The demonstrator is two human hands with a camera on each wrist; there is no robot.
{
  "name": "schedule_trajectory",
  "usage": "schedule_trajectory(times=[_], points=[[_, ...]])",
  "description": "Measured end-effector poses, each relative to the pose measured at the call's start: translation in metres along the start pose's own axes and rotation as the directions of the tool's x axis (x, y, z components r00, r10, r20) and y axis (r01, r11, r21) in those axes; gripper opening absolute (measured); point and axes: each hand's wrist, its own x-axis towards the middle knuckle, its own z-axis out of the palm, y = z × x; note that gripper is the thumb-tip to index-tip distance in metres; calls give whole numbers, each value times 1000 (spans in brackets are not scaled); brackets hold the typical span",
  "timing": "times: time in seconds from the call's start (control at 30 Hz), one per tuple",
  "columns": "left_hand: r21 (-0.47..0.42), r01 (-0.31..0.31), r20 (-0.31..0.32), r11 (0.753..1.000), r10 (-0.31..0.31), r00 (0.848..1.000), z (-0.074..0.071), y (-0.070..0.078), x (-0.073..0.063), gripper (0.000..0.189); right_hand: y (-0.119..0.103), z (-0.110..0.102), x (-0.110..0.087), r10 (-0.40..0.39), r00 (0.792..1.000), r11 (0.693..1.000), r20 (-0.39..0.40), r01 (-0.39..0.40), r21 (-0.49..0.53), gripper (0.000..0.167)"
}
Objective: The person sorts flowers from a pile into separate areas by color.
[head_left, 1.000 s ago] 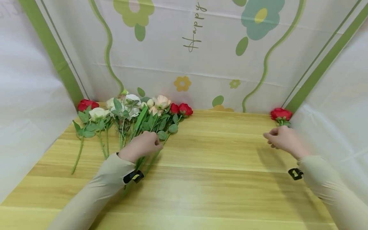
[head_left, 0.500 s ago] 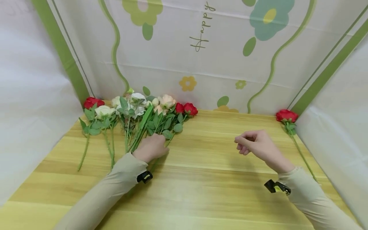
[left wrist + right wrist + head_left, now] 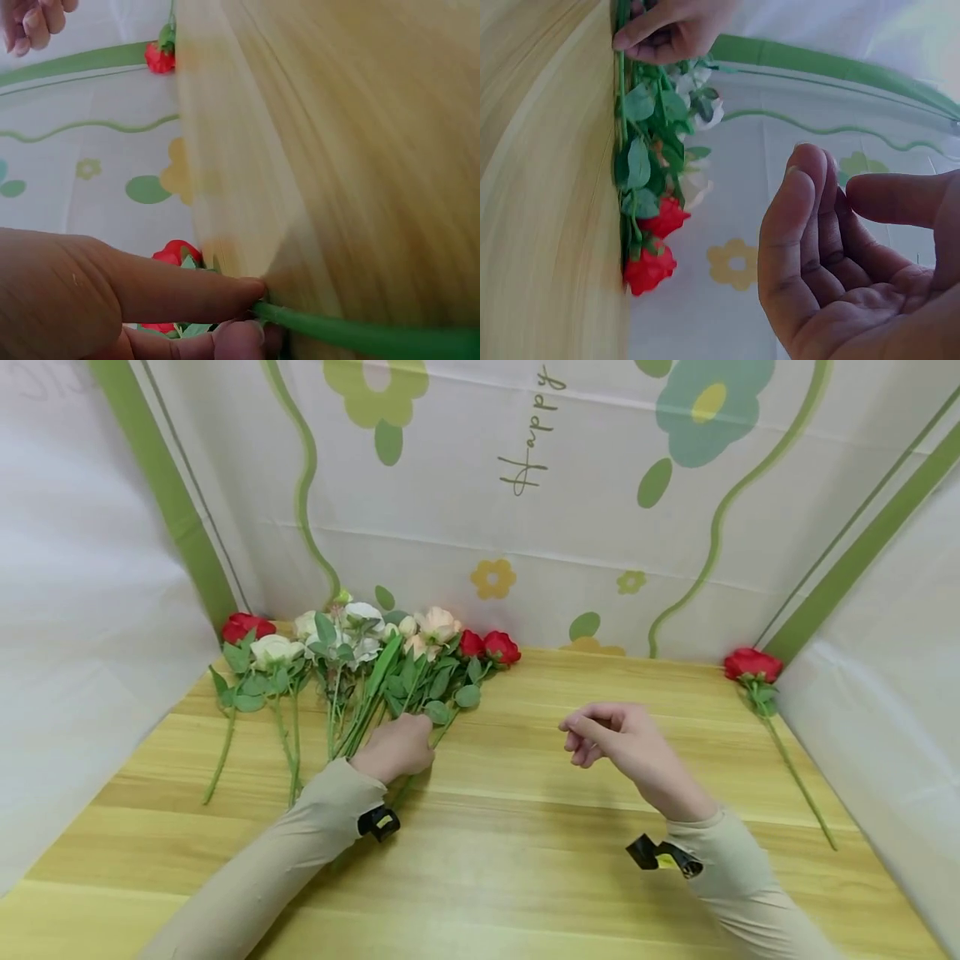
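Cloth (image 3: 450, 485) behind worktop (image 3: 487, 877) reads "Happy" sideways. Worktop's left half: left hand (image 3: 396, 747) pinches green stem (image 3: 360, 334) between fingers. Above worktop's right half: right hand (image 3: 626, 747), fingers loosely curled.

A surface (image 3: 510, 877) with yellowish wood grain spans the lower part of the head view. Along its far edge, left of the frame's middle, lie a red rose (image 3: 246, 627), a cream rose (image 3: 276, 651), white flowers (image 3: 363, 628), peach flowers (image 3: 437, 625) and two red roses (image 3: 501, 647). Their green stems (image 3: 331, 718) overlap, so their number is hard to tell. A lone red rose (image 3: 753, 664) lies at the right, its stem pointing towards the lower right.
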Motion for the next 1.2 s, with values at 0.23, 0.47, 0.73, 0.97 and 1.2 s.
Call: schedule_trajectory(times=[0.23,0.47,0.73,0.97,1.2], points=[[-55,-37,13,998,37,999,-1,-1,-1,32,0,15,5,8,999,1000,34,-8,10,26],[-96,-60,30,994,63,998,-2,1,0,42,2,16,5,13,999,1000,40,-13,14,25],[-113,-94,-5,989,94,996,-6,0,-2,45,5,19,7,41,996,999,78,-43,26,27],[-157,-155,-65,975,146,987,-10,4,-5,52,8,22,8,59,995,998,84,-61,25,28],[-254,-277,-159,927,242,957,-9,17,-11,40,10,25,9,59,995,998,86,-60,11,28]])
